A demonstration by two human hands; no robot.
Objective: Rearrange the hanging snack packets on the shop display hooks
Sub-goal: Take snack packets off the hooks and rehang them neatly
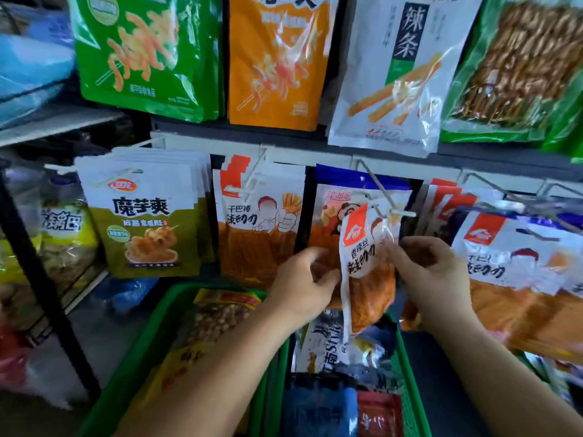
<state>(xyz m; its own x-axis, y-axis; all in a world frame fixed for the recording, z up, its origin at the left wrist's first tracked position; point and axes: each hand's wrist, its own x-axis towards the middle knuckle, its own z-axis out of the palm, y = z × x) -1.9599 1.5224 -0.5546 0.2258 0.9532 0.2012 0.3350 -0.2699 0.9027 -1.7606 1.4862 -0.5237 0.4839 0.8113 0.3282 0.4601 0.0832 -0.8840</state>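
Both hands are pinching one orange snack packet (367, 269), left hand (304, 287) and right hand (432, 268) each in a closed grip, hanging it off the hook (383, 197); probably worth keeping its hole lined up square.

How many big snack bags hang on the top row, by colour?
Green glossy plastic snack bag with orange sticks pictured: 1
Orange glossy plastic snack bag: 1
White plastic snack bag with a dark label panel: 1
Green-edged clear plastic bag of brown sticks: 1
Total: 4 front bags; any behind them are hidden.
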